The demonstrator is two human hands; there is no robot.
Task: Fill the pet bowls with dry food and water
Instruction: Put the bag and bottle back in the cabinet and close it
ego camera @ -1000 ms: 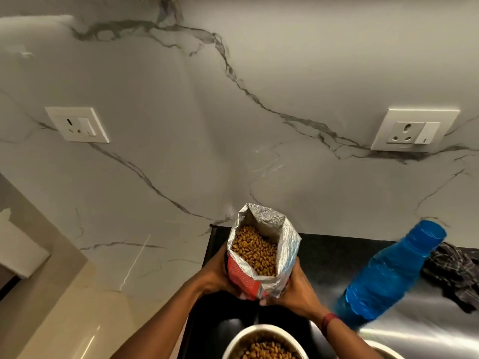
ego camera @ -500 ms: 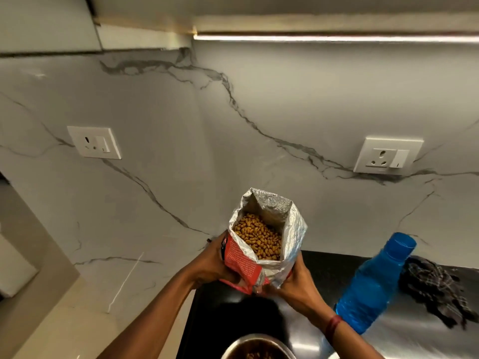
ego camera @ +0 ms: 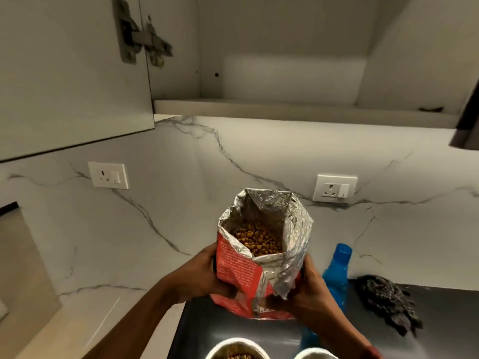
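A red, foil-lined bag of dry pet food (ego camera: 261, 252) is held upright above the counter, its top open and brown kibble showing inside. My left hand (ego camera: 199, 277) grips its left side and my right hand (ego camera: 308, 294) its lower right side. Below, at the frame's bottom edge, a steel bowl (ego camera: 237, 349) holds kibble, and the rim of a second bowl (ego camera: 315, 353) shows to its right; what it contains is hidden. A blue water bottle (ego camera: 337, 275), capped, stands behind my right hand.
An open wall cabinet with a bare shelf (ego camera: 285, 107) is overhead, its door (ego camera: 72, 73) swung out at the left. A dark checked cloth (ego camera: 386, 299) lies on the black counter (ego camera: 445, 307) at the right. Two wall sockets (ego camera: 108, 175) (ego camera: 334, 188) sit on the marble backsplash.
The view has tilted upward, revealing the open cabinet. Both hands have raised the food bag away from the bowls, still holding it upright.
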